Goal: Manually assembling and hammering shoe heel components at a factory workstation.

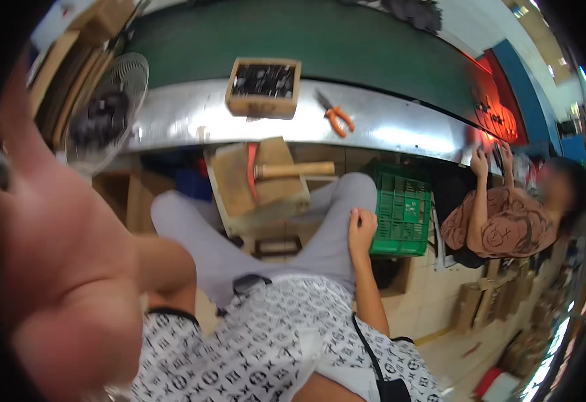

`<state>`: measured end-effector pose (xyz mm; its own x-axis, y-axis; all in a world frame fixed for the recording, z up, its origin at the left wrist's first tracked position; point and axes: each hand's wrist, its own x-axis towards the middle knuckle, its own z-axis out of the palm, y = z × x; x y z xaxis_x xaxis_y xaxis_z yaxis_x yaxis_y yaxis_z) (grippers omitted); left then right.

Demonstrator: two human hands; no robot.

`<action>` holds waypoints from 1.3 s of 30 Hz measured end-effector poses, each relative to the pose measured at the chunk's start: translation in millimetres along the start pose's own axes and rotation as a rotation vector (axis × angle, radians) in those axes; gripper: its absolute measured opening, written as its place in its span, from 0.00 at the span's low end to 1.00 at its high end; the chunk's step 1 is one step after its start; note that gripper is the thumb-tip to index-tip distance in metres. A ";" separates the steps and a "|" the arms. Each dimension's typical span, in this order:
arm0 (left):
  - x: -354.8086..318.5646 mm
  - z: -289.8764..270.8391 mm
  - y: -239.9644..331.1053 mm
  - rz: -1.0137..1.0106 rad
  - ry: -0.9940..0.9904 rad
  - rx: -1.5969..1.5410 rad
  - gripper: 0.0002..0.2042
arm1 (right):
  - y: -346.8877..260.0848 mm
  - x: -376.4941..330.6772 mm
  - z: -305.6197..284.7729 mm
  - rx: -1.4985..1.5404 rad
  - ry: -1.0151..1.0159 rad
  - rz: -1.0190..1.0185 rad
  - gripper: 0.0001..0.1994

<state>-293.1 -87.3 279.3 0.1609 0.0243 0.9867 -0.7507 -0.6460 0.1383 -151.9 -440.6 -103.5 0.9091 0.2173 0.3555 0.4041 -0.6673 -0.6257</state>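
My right hand point(362, 231) rests flat on my right thigh, on the grey trousers point(319, 248), and holds nothing. My left arm point(165, 264) runs off to the left behind a large blurred patch of skin, so the left hand is hidden. Between my knees stands a wooden work block point(239, 181). A hammer point(293, 170) with a red head and a wooden handle lies across the block. Neither hand touches it.
A wooden box point(264, 87) of small dark parts and orange-handled pliers point(339, 120) sit on the shiny metal ledge point(400, 130) beside a green belt point(319, 40). A fan point(105, 114) stands at left, a green crate point(403, 211) by my right knee. A seated co-worker point(507, 224) works at right.
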 end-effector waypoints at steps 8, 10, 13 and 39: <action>-191.5 -25.8 -64.7 -0.878 -0.355 0.839 0.18 | 12.3 3.3 -0.5 0.097 0.019 0.124 0.08; -256.1 -61.1 -47.5 -1.019 -0.533 1.045 0.20 | 13.8 3.5 -1.1 0.183 -0.062 0.148 0.08; -330.1 -100.6 -1.7 -1.450 -0.930 1.510 0.29 | 8.9 4.9 -0.5 0.100 -0.010 0.108 0.07; -410.0 -24.7 -27.5 -1.504 -0.753 1.506 0.35 | -4.3 15.1 4.7 -0.082 0.019 0.079 0.03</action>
<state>-354.3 -60.6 -126.9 0.3745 0.9272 0.0104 0.9271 -0.3746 0.0112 -139.4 -431.1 -98.7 0.9354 0.1489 0.3206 0.3210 -0.7377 -0.5939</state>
